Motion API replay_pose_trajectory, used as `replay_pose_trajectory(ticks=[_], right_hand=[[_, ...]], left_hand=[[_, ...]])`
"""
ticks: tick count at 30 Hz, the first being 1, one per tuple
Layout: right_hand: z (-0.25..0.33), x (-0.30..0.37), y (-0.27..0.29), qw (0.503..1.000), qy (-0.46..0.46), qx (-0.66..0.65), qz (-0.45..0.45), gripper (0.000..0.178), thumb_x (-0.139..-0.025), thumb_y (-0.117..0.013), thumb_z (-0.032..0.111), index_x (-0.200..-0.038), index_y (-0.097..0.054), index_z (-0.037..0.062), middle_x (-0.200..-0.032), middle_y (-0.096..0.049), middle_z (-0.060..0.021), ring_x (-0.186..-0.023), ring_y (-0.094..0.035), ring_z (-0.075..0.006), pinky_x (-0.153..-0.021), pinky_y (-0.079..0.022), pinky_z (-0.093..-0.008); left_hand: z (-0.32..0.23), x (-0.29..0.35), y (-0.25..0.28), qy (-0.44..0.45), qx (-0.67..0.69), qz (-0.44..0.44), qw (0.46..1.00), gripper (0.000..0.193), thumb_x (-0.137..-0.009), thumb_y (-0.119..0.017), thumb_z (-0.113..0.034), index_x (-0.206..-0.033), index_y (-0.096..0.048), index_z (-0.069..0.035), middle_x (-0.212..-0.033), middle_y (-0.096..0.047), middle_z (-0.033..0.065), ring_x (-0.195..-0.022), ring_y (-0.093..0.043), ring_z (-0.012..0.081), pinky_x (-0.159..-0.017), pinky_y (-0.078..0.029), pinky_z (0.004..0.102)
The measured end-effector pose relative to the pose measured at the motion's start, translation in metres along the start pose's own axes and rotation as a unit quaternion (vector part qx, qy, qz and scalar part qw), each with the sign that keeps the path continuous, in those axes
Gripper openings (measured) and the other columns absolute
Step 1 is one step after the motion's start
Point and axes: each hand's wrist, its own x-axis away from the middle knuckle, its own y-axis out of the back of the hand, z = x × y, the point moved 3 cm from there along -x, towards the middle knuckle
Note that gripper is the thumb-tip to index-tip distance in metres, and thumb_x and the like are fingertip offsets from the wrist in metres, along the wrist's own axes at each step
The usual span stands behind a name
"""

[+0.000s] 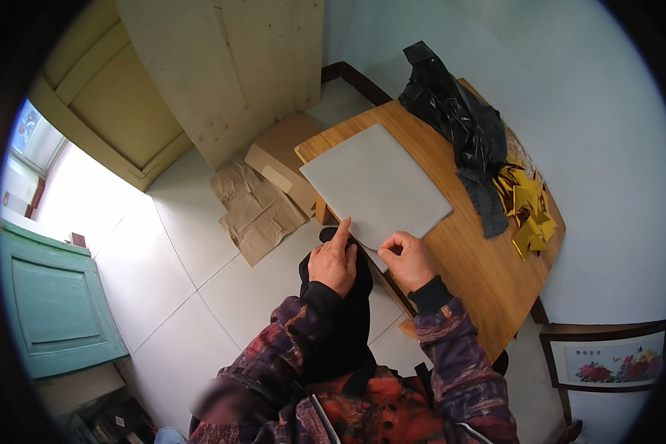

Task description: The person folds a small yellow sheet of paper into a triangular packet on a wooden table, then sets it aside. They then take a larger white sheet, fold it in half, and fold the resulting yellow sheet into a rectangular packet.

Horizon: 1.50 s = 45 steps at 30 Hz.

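A pale grey-white sheet stack [377,177] lies flat at the left end of a wooden table [462,296]. Its near edge looks slightly curled, and a narrow white corner shows under my right fingertips. My left hand [334,265] is at that near edge, index finger stretched forward and touching by the sheet's left side, other fingers partly bent. Close beside it, my right hand [408,260] is closed in a pinch at the sheet's near corner. The exact grip between thumb and fingertip is partly hidden.
A crumpled black plastic bag [451,111] and shiny gold foil pieces [529,211] lie on the table's far right side. A cardboard box [285,152] and brown paper [255,214] are on the tiled floor. A framed flower picture [607,361] stands at right.
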Motion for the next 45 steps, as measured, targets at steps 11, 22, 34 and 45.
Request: replay_pose_trajectory(ticks=[11, 22, 34, 45], right_hand=[[-0.001, 0.016, 0.017, 0.999, 0.032, 0.004, 0.0, 0.015, -0.084, -0.065, 0.008, -0.097, -0.064, 0.0003, -0.1, -0.063, -0.0126, -0.096, -0.059, -0.0287, -0.081, -0.049, -0.0379], [0.003, 0.032, 0.012, 0.948, 0.213, 0.234, 0.027, 0.033, -0.076, -0.072, 0.008, -0.106, -0.061, 0.0009, -0.123, -0.055, -0.0145, -0.117, -0.051, -0.0335, -0.098, -0.044, -0.0413], [0.001, 0.017, 0.01, 0.953, 0.151, 0.249, -0.08, 0.041, -0.079, -0.066, 0.011, -0.117, -0.057, 0.0003, -0.124, -0.055, -0.0168, -0.117, -0.05, -0.0364, -0.098, -0.043, -0.0445], [-0.064, -0.005, 0.087, 0.967, 0.048, 0.066, -0.24, 0.007, -0.08, -0.066, 0.008, -0.082, -0.06, 0.0052, -0.084, -0.06, -0.0146, -0.083, -0.058, -0.0346, -0.074, -0.048, -0.0427]], left_hand=[[0.001, 0.0, -0.001, 0.01, -0.004, -0.004, 1.0, 0.056, -0.09, -0.06, -0.013, -0.143, -0.042, -0.015, -0.112, -0.068, 0.0107, -0.097, -0.066, 0.0299, -0.09, -0.046, 0.04], [0.006, 0.0, -0.005, -0.006, 0.002, -0.007, 1.0, 0.059, -0.088, -0.062, -0.016, -0.143, -0.041, -0.009, -0.095, -0.069, 0.0098, -0.089, -0.066, 0.0301, -0.084, -0.048, 0.0398], [0.001, 0.0, -0.009, -0.012, -0.042, 0.005, 0.999, 0.067, -0.087, -0.062, -0.023, -0.146, -0.035, -0.007, -0.088, -0.066, 0.0139, -0.084, -0.064, 0.0327, -0.085, -0.046, 0.0421], [0.009, 0.0, -0.01, 0.0, 0.002, 0.022, 1.0, 0.066, -0.088, -0.061, -0.021, -0.147, -0.035, -0.005, -0.086, -0.066, 0.0131, -0.083, -0.064, 0.0314, -0.09, -0.044, 0.0415]])
